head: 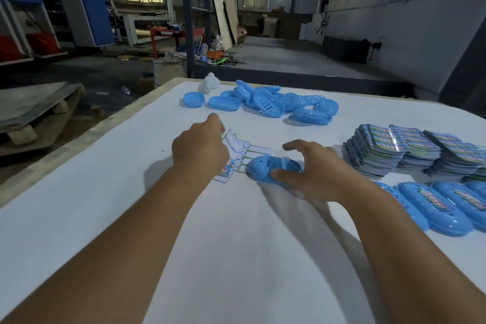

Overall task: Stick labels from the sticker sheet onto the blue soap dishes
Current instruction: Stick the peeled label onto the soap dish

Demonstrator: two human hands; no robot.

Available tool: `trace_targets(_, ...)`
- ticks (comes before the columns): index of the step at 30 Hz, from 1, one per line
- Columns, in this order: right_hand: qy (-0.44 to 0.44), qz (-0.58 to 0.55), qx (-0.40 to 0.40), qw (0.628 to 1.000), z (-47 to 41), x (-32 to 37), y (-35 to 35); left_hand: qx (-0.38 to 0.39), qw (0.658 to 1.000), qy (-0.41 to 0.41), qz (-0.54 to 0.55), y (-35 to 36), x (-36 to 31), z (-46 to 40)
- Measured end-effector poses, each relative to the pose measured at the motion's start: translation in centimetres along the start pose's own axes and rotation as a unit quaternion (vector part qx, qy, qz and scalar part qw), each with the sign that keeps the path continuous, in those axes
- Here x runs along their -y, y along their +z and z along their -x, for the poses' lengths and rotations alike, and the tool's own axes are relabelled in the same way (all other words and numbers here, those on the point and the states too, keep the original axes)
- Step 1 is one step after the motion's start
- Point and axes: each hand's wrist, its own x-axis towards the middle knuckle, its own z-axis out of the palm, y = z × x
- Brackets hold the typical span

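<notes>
The right hand [313, 173] curls over a smooth blue oval plastic soap dish [273, 167], thumb against its near edge and fingers arched above it, holding it steady on the white-covered table [236, 244]. Just to its left, the left hand [201, 148] reaches onto the mostly peeled white sticker sheet [234, 155], fingertips seemingly pinching up a label, though the knuckles hide the actual contact. The dish under the right hand shows no label yet, so this one looks to be at the peeling step.

Further out, a row of blue dishes already carrying colourful labels [447, 205] lies at the right edge, beside tall stacks of printed sticker sheets [410, 150]. A loose heap of unlabelled blue dishes [265, 101] waits at the far side, so plenty remains.
</notes>
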Motion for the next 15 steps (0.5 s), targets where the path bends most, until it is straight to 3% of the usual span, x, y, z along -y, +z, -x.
trace_targets(2, -0.011, -0.044, -0.049, 0.998, -0.1, 0.2, -0.1, -0.01, 0.987, -0.002, 0.163, -0.1, -0.2, -0.3)
trace_targets(6, -0.019, -0.178, -0.088, 0.98, -0.4, 0.6, -0.2, 0.067, 0.869, -0.025, 0.49, -0.8, -1.5, 0.2)
trace_targets(10, -0.024, -0.327, -0.058, 0.943, -0.5, 1.0, -0.3, 0.104, 0.81, -0.058, 0.574, -0.5, -2.7, 1.1)
trace_targets(15, -0.006, -0.373, -0.113, 0.921, -0.7, 0.9, -0.7, 0.127, 0.812, -0.046, 0.567, -0.3, -3.2, 1.4)
